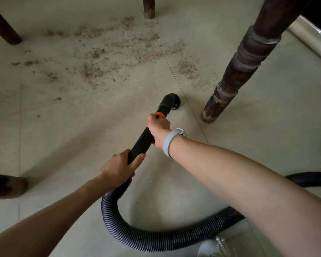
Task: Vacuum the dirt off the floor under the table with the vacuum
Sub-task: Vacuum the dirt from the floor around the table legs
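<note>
Black tube (143, 140) in both hands, with a bright orange collar (158, 115) just beyond the right hand (158, 130). Pale grey band (168, 143) on that wrist. Behind the left hand (119, 167), the hose (137, 236) runs dark with fine lighter ribbing. Floor (63, 127) is pale greenish-beige; brown speckled dirt (104, 58) lies scattered ahead of the hands. Dark reddish-brown table leg (235, 71) to the right, possibly dusty-grey in its grooves.

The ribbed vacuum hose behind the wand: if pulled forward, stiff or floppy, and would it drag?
The ribbed hose is probably floppy: it already curls in a loose loop on the tiled floor. It likely trails behind rather than pushes. The rigid black wand, held by the left hand and right hand, should steer it.
</note>
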`<state>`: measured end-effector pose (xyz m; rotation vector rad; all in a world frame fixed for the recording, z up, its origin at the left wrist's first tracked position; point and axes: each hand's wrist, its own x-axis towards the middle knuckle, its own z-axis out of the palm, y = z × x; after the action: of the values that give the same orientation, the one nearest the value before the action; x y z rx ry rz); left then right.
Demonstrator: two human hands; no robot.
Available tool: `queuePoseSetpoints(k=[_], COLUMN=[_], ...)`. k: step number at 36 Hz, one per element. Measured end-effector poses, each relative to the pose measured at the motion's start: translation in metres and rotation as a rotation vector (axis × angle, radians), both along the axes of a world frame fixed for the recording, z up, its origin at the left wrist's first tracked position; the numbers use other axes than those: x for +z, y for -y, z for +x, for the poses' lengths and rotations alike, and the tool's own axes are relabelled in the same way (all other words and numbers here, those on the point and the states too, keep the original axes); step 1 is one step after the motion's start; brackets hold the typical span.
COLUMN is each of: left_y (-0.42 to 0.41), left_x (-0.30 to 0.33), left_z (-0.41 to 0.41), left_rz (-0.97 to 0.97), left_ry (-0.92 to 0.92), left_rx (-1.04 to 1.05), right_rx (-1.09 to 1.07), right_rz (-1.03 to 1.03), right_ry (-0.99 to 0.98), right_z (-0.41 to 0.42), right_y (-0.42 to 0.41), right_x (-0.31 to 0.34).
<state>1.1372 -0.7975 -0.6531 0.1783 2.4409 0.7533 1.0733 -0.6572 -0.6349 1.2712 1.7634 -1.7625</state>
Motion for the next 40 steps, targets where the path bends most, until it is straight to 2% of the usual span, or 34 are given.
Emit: queuePoseSetpoints(k=[3,9,14,20,23,30,36,40], left_y=[0.01,0.021,0.022,0.021,0.023,0.031,0.02,0.005], left_x=[0.002,0.012,0.019,0.021,0.02,0.015,0.019,0.019], left_z=[0.008,0.021,0.036,0.049,0.048,0.03,0.0,-0.024], left_rz=[-0.013,-0.062,-0.108,-0.153,-0.115,0.078,0.121,0.138], left_ry=[0.024,0.154,0.186,0.191,0.194,0.155,0.125,0.134], left_rx=[-0.049,-0.281,-0.449,-0.576,-0.518,-0.178,-0.048,-0.009], right_rx=[-0.017,0.027,0.021,-0.081,-0.066,0.086,0.007,-0.033], right_rz=[0.083,0.098,0.089,-0.013,-0.068,-0.181,-0.151,-0.248], right_ry=[0.001,0.076,0.131,0.151,0.157,0.044,-0.01,-0.033], right_z=[0.003,0.037,0.073,0.107,0.102,0.039,0.009,-0.003], right_y=[0.005,0.008,-0.003,-0.016,-0.017,0.001,0.005,-0.006], right_x=[0.0,-0.003,-0.011,-0.006,-0.005,0.002,-0.001,-0.002])
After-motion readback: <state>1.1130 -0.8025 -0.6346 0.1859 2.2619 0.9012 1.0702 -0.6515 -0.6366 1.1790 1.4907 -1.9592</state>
